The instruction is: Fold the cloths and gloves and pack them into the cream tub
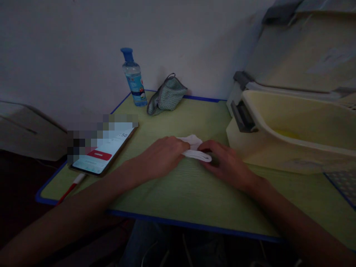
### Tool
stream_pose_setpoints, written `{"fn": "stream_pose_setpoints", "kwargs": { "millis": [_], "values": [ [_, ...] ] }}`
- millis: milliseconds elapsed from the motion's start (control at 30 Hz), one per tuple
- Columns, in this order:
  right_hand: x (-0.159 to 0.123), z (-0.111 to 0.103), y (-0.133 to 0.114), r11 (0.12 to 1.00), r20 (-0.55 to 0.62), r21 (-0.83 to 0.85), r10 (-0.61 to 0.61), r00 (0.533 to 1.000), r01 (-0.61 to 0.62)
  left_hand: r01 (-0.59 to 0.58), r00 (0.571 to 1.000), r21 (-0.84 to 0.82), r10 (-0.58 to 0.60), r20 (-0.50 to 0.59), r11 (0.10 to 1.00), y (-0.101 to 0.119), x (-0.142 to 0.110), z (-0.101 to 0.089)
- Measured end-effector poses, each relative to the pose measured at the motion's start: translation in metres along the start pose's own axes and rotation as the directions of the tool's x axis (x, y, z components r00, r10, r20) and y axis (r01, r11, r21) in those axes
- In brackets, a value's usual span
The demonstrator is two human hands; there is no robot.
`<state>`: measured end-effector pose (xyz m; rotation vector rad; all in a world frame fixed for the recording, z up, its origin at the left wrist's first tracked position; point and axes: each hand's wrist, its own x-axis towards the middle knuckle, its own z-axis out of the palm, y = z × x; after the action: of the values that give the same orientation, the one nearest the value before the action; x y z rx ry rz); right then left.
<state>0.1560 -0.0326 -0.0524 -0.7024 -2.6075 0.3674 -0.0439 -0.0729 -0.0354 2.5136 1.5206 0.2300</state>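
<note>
A small folded white cloth (196, 150) lies low over the middle of the table, its layered edge turned toward me. My left hand (167, 154) is closed on its left side, with the fingertips partly hidden by the hand itself. At the cloth's right end, my right hand (226, 161) is curved, thumb and fingers on either side of the fold. The kind of cloth is not clear in the dim light.
A yellow-green table (167, 196) with blue edging holds everything. At left lies a lit phone (102, 152) with a red cable (68, 191). Behind stand a blue-capped bottle (135, 83) and a grey mesh pouch (168, 94). At right is an open cream bin (267, 144).
</note>
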Motion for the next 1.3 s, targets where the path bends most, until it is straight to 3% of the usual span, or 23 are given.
{"fn": "stream_pose_setpoints", "kwargs": {
  "millis": [167, 300, 500, 633, 900, 1000, 1300],
  "values": [
    [0.005, -0.003, -0.002, 0.952, -0.041, 0.237, 0.207, 0.977, -0.192, 0.086, 0.996, -0.205, -0.084, 0.018, 0.975, -0.007, 0.004, -0.009],
    [0.010, -0.002, -0.003, 0.859, 0.019, 0.391, 0.352, 0.936, -0.331, 0.124, 0.990, -0.332, -0.092, 0.109, 0.935, -0.014, 0.009, -0.014],
    [0.017, 0.006, 0.001, 0.779, 0.069, 0.463, 0.443, 0.894, -0.422, 0.157, 0.982, -0.459, -0.088, 0.168, 0.875, -0.026, 0.017, -0.009],
    [0.020, 0.010, 0.002, 0.791, 0.034, 0.422, 0.474, 0.880, -0.442, 0.200, 0.977, -0.477, -0.134, 0.168, 0.856, -0.029, 0.020, -0.004],
    [0.024, 0.010, 0.000, 0.828, -0.014, 0.288, 0.507, 0.862, -0.482, 0.247, 0.956, -0.432, -0.291, -0.039, 0.868, -0.022, 0.020, 0.006],
    [0.024, 0.011, 0.000, 0.827, -0.027, 0.259, 0.523, 0.852, -0.499, 0.233, 0.948, -0.371, -0.295, -0.120, 0.899, -0.018, 0.019, 0.007],
    [0.022, 0.018, -0.003, 0.854, -0.070, 0.054, 0.520, 0.852, -0.517, 0.260, 0.952, -0.036, -0.262, -0.155, 0.965, -0.012, 0.017, 0.008]
  ]
}}
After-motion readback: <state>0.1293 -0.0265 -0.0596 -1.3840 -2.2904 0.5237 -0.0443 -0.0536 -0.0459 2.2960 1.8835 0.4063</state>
